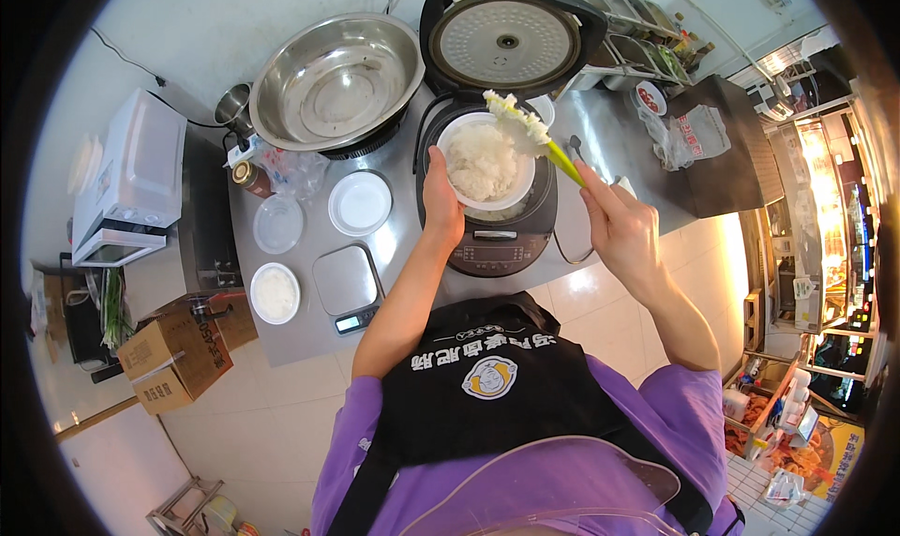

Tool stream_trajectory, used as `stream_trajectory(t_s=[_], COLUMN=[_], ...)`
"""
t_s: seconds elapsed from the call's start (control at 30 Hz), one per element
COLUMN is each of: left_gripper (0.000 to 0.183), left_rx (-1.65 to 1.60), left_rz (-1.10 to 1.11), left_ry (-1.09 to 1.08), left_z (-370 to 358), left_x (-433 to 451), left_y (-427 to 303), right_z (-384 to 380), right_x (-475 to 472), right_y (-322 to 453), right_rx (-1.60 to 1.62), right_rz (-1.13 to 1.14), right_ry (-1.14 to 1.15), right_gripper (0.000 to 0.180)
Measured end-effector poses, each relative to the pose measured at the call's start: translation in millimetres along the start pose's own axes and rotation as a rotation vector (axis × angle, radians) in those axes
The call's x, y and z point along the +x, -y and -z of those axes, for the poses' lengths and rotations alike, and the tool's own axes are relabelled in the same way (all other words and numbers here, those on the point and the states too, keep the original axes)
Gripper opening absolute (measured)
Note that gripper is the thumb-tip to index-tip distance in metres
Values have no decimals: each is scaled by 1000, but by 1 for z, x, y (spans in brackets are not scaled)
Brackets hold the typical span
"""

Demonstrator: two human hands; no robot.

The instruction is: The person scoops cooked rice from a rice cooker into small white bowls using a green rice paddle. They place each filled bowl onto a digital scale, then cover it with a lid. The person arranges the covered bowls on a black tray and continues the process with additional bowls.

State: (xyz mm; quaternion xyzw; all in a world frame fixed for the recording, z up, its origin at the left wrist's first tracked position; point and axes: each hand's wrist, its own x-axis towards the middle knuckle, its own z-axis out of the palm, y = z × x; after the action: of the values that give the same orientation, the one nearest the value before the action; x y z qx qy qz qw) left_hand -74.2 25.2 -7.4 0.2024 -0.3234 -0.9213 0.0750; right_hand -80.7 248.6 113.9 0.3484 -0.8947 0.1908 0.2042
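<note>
My left hand (444,198) holds a white bowl (453,131) by its left side, above the open rice cooker (496,254). Cooked rice (481,163) is heaped in the bowl. Between the fingers of my right hand (620,216) is the handle of a green rice paddle (564,164). Rice sticks to the paddle's blade, which is over the bowl's upper right rim. The cooker's lid (508,40) stands raised behind. Some rice shows in the cooker below the bowl; most of its inside is hidden.
Left of the cooker are a digital kitchen scale (346,281), a white bowl (360,203), a bowl of rice (275,293), a clear plastic lid (278,224) and a jar (252,178). A large steel basin (337,82) stands behind them. A plastic bag (692,135) lies at the right.
</note>
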Motion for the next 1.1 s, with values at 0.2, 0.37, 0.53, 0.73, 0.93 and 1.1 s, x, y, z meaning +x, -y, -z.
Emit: stream_trajectory(t_s=[0.2,0.37,0.53,0.73,0.93,1.1], left_gripper=[65,66,65,65,67,66], left_rx=[-83,-103,-126,-167,-102,-122], left_rz=[41,61,31,21,54,78], left_ry=[-52,-35,-38,14,-126,-106], left_z=[4,-3,11,11,6,8], left_x=[2,-6,-4,-3,-4,-6], left_y=[5,3,8,9,5,-4], right_z=[0,-32,-15,-15,-39,-15], right_x=[2,-23,-16,-3,-28,-17], right_y=[1,-3,-1,10,12,16], right_rx=[141,169,182,254,263,274], right_rz=[-70,-66,-90,-78,-87,-102], right_ry=[-29,111,106,-61,96,43], right_gripper=[37,40,40,42,42,40])
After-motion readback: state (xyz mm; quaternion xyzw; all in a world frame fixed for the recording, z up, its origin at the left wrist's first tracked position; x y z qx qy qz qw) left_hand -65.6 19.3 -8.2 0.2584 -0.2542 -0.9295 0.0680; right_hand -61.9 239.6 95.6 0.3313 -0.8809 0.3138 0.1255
